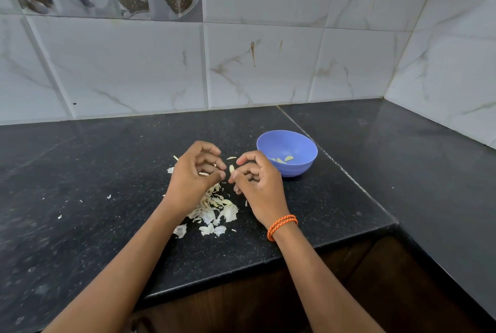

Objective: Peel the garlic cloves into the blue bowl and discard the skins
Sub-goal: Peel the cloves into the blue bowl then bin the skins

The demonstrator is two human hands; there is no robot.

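Both hands point(193, 171) point(257, 185) pinch garlic clove point(231, 168) between fingertips.

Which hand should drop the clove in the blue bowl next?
Probably the right hand: it pinches the garlic clove and sits beside the blue bowl. The left hand is farther away, over the skins.

Small blue bowl point(287, 154) sits upright on the counter, couple peeled cloves point(284, 159) inside; papery skins point(214, 209) piled nearby.
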